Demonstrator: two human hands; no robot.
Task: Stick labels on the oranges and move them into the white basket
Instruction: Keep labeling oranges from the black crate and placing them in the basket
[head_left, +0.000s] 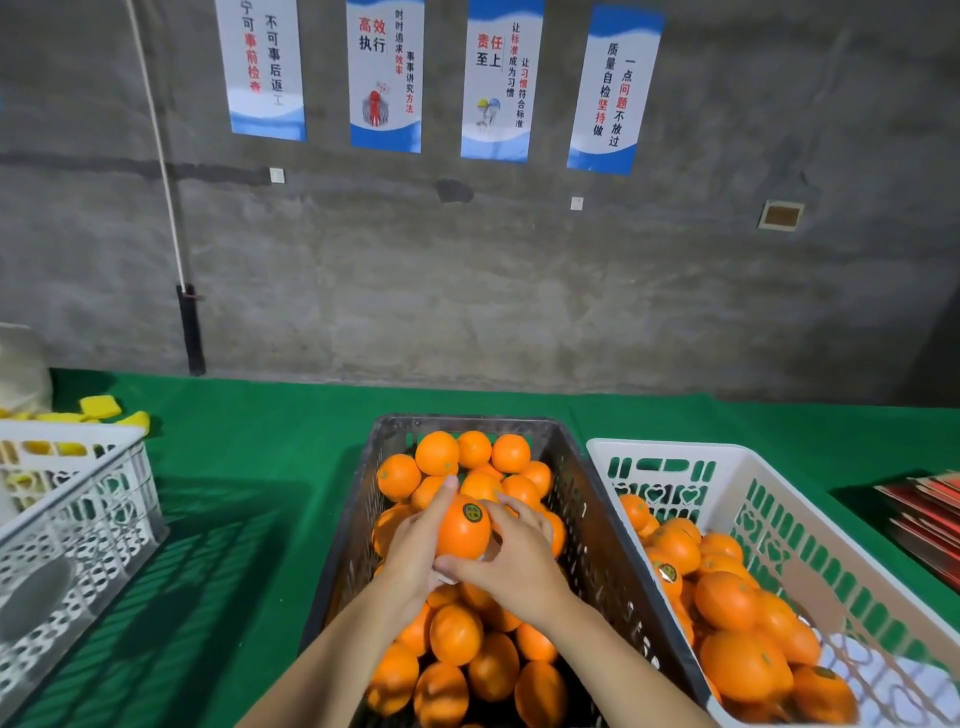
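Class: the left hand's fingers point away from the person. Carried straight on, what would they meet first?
Probably the oranges piled at the dark crate's far end, just beyond the left hand; depth is unclear.

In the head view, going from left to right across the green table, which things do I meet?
White crate → dark crate of unlabelled oranges → white basket with oranges → stack of red cards.

Single head view, looking forward and down, close over dark crate (363, 499)
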